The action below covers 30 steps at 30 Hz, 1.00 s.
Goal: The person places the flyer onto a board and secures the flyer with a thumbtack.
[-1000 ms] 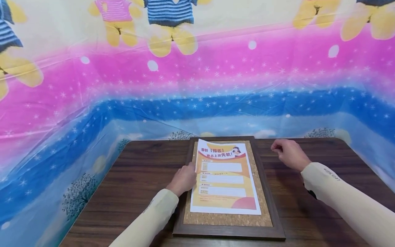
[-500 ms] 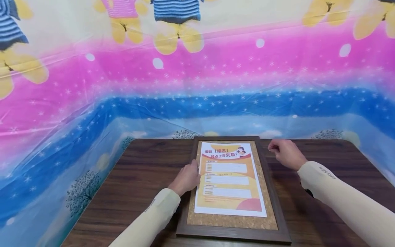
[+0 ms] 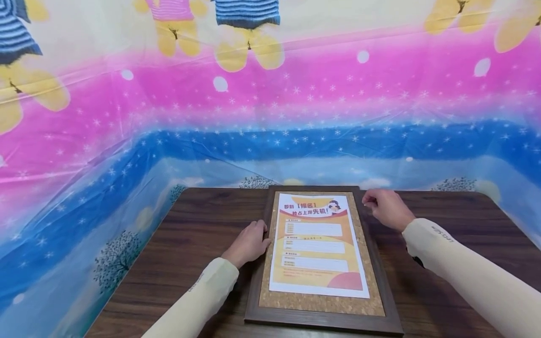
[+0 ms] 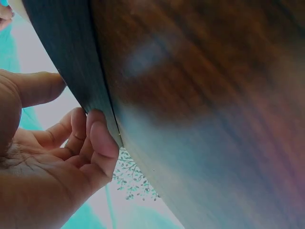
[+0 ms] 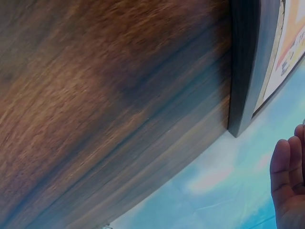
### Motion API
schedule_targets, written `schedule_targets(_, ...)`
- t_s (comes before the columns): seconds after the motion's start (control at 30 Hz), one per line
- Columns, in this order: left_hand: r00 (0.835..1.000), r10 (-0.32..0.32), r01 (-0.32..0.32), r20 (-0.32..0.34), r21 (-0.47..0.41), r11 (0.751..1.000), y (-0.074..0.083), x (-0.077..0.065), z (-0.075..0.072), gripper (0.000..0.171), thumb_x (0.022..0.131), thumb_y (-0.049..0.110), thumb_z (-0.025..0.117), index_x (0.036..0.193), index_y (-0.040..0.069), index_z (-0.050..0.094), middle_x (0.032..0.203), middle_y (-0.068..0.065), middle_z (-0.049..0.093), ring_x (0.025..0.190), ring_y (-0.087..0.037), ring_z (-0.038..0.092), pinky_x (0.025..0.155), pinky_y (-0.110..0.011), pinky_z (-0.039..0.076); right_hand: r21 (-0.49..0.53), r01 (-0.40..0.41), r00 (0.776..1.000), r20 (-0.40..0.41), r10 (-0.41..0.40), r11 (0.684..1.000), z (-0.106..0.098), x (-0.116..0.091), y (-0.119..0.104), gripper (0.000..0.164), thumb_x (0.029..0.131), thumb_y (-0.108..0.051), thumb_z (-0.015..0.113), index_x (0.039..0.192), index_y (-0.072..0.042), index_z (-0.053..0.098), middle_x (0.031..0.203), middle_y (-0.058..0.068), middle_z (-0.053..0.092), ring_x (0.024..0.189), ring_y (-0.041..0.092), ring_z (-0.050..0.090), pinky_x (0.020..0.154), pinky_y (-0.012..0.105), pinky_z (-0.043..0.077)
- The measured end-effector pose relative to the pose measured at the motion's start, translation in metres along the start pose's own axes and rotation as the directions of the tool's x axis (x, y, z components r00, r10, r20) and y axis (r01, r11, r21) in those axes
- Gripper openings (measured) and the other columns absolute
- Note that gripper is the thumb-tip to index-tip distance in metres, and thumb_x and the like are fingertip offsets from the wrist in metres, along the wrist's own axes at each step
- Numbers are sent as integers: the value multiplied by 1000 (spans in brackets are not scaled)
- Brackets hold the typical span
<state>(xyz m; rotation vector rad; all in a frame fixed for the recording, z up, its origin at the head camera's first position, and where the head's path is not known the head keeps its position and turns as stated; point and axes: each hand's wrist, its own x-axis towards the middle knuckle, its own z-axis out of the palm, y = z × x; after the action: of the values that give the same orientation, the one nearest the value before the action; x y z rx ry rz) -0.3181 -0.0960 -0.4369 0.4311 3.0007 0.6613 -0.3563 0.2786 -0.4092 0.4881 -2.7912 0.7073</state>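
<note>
A printed poster sheet (image 3: 319, 246) in white, yellow and red lies flat on a cork board (image 3: 325, 304) with a dark wooden frame. My left hand (image 3: 248, 244) is at the frame's left side. Its fingertips rest against the frame (image 4: 71, 52) in the left wrist view, with the thumb apart from the other fingers. Beyond the board's upper right corner hovers my right hand (image 3: 389, 206), thumb and fingers brought together. In the right wrist view a tiny greyish thing shows above its fingertips (image 5: 282, 157), mostly cut off, its kind unclear.
The board stands on a dark wood-grain table (image 3: 194, 220) whose far corners are rounded. Behind and beside the table hangs a pink and blue patterned cloth (image 3: 253, 108) with wrinkles, close to the far edge.
My left hand has let go of the sheet's left edge and moved left to the frame. The sheet's lifted upper left corner now lies flat. My right hand has shifted slightly towards the board.
</note>
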Motion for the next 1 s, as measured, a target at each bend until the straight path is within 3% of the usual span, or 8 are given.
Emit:
schedule_targets(0.27,999,-14,15,36,-26,1000,-5,1,-4,29,92,22,64,110,3,52,101,-12,54,85,-23,52,72,-39,45,3,4,1000,5,-4,1000,7,9,-8,16,88,6,57,97,-4,66,93,13,64,75,23,54,71,45,49)
schedule_targets(0.53,996,-57,61,70,-53,997,-8,0,-7,32,93,22,62,115,4,50,107,-14,57,80,-22,53,66,-37,45,30,12,1000,-1,-12,999,18,19,-15,13,90,4,58,96,-4,67,94,13,64,76,23,54,70,43,49)
schedule_targets(1.0,994,-44,49,96,-54,997,-6,1,-4,32,94,23,61,117,5,49,102,-11,57,76,-21,52,63,-35,44,90,-11,1000,-9,12,996,35,35,-28,15,92,2,56,98,-4,67,94,11,63,79,24,55,70,42,49)
